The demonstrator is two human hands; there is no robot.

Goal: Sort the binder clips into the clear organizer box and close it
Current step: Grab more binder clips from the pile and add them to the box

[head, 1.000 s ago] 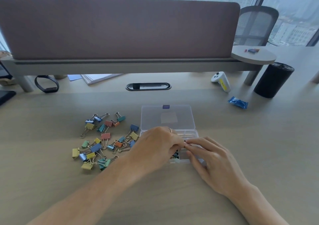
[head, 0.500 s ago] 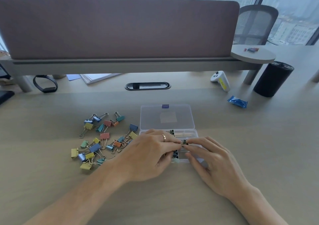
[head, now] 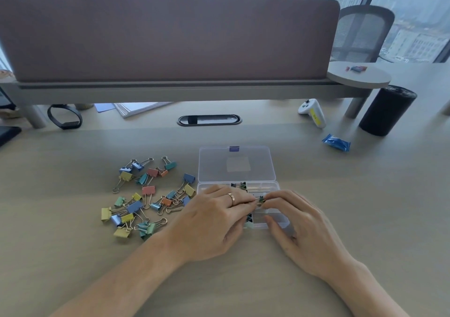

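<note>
Over the middle of the clear organizer box [head: 274, 187], low on the bench [head: 73, 256], we hold a small green clip [head: 260, 198] between both hands. Our left hand [head: 214, 221] has its grip pinched on the clip's wire end, fingers curled toward it. The right hand [head: 304, 229] meets the clip's other end with its fingertips [head: 267, 198], while its thumb sits apart, down by the box's front wall, so we cannot tell whether that is a true grip or only a touch. The lid [head: 236, 164] lies open and flat behind the box. A few dark clips [head: 239, 185] sit in a rear compartment, and the colourful binder clips [head: 148, 195] lie scattered on the bench just left of the box, so we judge the sorting is far from finished. The main risk is the clip's spring. If either hand lets go unevenly, the clip could snap out and land in the wrong compartment or off on the bench. The right thumb pressing on the light plastic wall could also tip or slide the box. Upright wire handles could stop the lid from closing later.
</note>
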